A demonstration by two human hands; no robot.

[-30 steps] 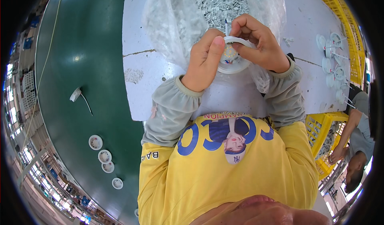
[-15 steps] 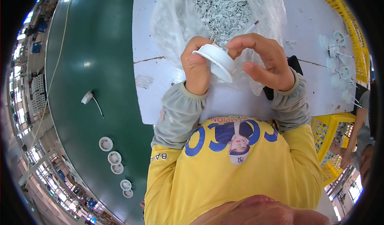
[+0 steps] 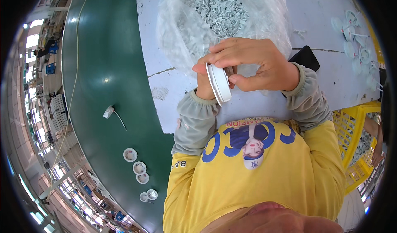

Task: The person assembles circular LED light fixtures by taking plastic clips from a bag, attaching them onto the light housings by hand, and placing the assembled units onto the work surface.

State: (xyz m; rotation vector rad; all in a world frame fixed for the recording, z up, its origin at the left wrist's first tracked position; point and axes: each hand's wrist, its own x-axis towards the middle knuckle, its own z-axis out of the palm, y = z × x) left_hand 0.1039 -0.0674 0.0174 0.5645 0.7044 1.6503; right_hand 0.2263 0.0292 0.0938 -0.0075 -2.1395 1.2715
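A white round flanged housing [image 3: 218, 84], which looks like a small downlight body, stands on edge in front of my chest, over the near side of the white table [image 3: 260, 109]. My left hand [image 3: 204, 84] grips it from the left; most of those fingers are hidden behind the housing and my other hand. My right hand [image 3: 260, 63] reaches across its top, fingers bent toward my left hand, with the thumb against its back side. What lies between the right fingers is hidden. Just beyond both hands is a clear plastic bag [image 3: 269, 18] full of small pale clips [image 3: 221, 11].
On the green surface [image 3: 103, 59] at left lie a white housing with a cable [image 3: 108, 112] and several round white housings [image 3: 130, 154]. A dark phone-like object [image 3: 306, 59] rests by my right wrist. More white cabled parts [image 3: 351, 46] are at far right, near a yellow crate [image 3: 351, 129].
The housing has turned more upright, and its cable end no longer shows. My right hand has moved left across its top and closed in. The whole view has shifted slightly.
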